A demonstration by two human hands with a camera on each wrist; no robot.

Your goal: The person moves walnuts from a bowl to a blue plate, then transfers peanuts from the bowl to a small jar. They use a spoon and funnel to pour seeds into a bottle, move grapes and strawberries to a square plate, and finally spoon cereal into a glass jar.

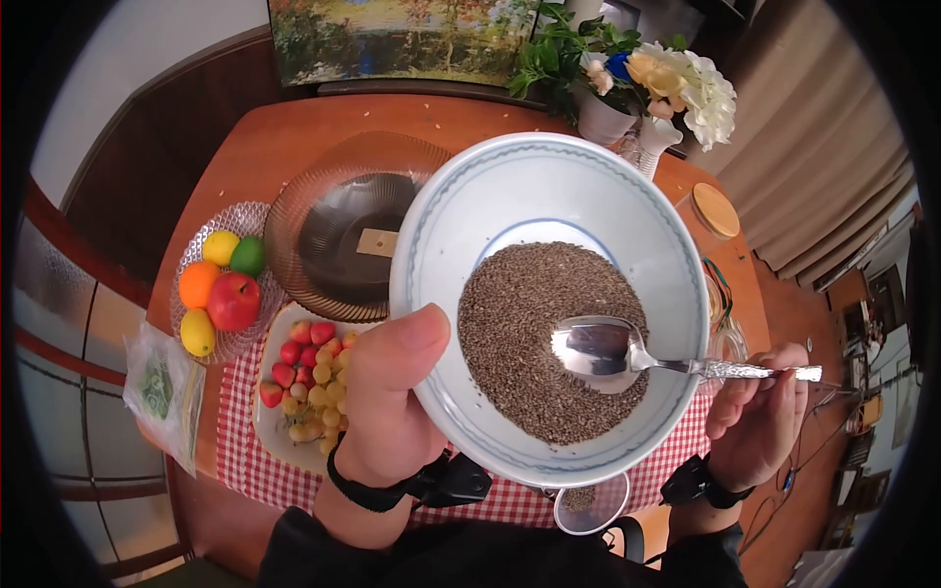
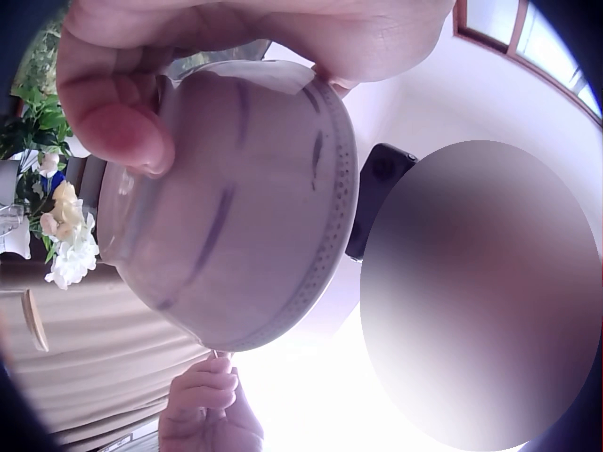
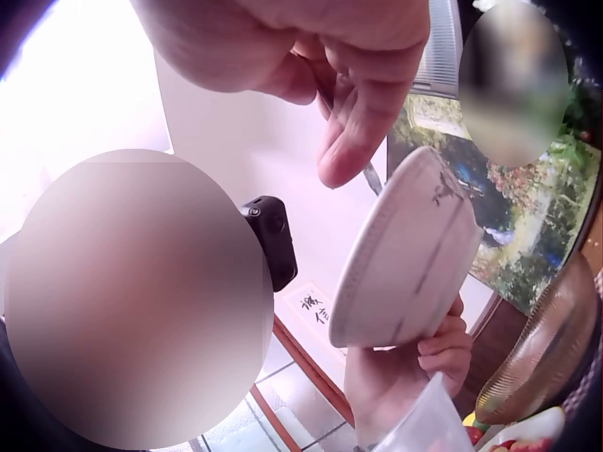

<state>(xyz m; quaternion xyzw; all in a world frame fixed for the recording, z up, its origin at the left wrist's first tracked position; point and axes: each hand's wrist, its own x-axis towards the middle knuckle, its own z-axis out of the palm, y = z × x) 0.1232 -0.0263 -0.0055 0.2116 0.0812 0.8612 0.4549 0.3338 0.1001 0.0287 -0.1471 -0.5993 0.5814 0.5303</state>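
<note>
Apple (image 1: 233,302) and orange (image 1: 199,285) on glass plate (image 1: 250,343)

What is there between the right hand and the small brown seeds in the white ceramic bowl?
In the head view, a silver metal spoon extends from the right hand, across the rim of the bowl, over the seeds.

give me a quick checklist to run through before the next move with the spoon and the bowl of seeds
1. Bowl held: ok, the left hand grips it, thumb at the rim.
2. Spoon held: ok, the right hand pinches the handle.
3. Seeds well below the rim: ok, they lie in the bottom of the bowl.
4. Spoon loaded: not ok, no seeds show on it.
5. Spoon touching the seeds: cannot tell, the head view looks down on it and hides any gap.
6. Bowl resting on the table: not ok, it is held up in the air.
</note>
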